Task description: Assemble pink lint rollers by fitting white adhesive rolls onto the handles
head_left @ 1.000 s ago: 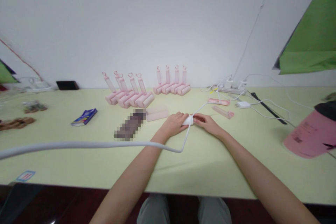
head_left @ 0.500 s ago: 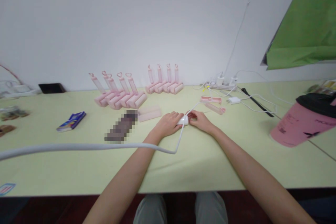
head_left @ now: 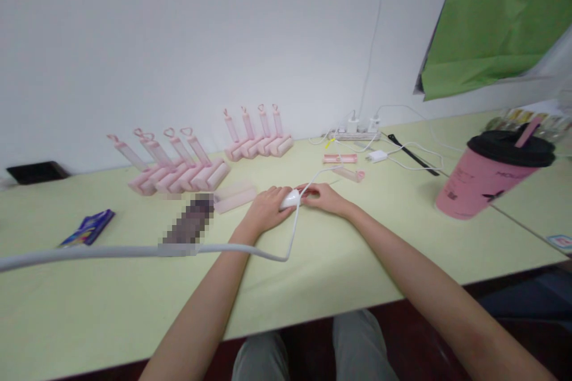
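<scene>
My left hand point(head_left: 269, 208) is wrapped round a smooth white object point(head_left: 290, 199) low over the table. At its right end, my right hand point(head_left: 325, 197) has its fingers curled and pressed together; whatever they grip is too small to make out. A white cable point(head_left: 292, 232) passes in front of the white object. Behind the hands lie a pink part point(head_left: 340, 158) and a clear pink tube point(head_left: 349, 174). A pale pink box point(head_left: 235, 199) is left of my left hand.
Pink blocks point(head_left: 203, 175) with upright tubes stand in two groups near the wall. A purple packet point(head_left: 92, 228) lies at left. At right are a pink cup point(head_left: 476, 184), a black strap point(head_left: 413, 155), a white charger point(head_left: 377, 156) and a power strip point(head_left: 353, 136).
The view has turned to the right, so most table objects sit further left in the picture. Both hands remain together at the white object.
</scene>
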{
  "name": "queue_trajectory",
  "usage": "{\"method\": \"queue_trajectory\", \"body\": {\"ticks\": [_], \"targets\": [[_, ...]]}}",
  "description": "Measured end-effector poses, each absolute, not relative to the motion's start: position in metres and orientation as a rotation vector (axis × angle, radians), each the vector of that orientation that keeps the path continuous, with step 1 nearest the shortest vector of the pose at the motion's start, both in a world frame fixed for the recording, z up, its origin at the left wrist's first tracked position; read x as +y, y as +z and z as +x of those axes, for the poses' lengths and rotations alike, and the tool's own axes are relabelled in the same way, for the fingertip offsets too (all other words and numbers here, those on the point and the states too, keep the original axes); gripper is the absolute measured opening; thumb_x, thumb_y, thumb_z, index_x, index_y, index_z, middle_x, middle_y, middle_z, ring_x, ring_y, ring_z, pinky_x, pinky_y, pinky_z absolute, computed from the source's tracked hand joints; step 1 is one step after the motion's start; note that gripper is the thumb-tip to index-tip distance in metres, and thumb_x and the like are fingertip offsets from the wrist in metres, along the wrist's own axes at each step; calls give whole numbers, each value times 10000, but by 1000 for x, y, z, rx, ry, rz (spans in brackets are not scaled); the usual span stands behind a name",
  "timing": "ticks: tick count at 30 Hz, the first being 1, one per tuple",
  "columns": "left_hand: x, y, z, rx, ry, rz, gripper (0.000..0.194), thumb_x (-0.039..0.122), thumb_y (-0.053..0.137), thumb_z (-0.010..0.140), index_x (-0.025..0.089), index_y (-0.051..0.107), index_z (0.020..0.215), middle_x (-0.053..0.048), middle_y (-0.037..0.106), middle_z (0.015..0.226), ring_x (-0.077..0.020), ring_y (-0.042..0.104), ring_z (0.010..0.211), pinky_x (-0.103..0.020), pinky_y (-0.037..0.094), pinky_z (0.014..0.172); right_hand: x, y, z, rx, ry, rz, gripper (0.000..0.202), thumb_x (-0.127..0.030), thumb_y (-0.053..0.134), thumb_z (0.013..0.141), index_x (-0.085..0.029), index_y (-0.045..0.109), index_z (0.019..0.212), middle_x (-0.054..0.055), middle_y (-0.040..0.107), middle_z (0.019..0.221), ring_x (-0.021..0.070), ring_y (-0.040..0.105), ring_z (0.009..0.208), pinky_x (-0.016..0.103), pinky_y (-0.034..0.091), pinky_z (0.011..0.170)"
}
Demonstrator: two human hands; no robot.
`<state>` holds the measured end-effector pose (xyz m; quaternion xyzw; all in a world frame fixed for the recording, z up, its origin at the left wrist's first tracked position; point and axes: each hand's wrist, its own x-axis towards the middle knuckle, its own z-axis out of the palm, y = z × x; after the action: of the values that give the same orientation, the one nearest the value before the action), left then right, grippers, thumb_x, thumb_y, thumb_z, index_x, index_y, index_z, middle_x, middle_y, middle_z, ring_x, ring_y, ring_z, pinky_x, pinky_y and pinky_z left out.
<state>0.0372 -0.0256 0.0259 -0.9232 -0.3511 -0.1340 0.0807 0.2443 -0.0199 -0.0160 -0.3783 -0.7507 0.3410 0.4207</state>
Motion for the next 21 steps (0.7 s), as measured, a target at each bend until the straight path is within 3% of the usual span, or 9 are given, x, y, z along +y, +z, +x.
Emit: {"method": "queue_trajectory", "body": {"ticks": [21], "targets": [[-29,29,40,-1069,-383,-2779,360,421,464,817,213,466,1110,-55,596,979,-207,550,920,-327,421,767,-19,-17,244,-1831,951,-974,308,-185,613,692,-161,607,999,47,671,952,150,623,883,302,459,842]]}}
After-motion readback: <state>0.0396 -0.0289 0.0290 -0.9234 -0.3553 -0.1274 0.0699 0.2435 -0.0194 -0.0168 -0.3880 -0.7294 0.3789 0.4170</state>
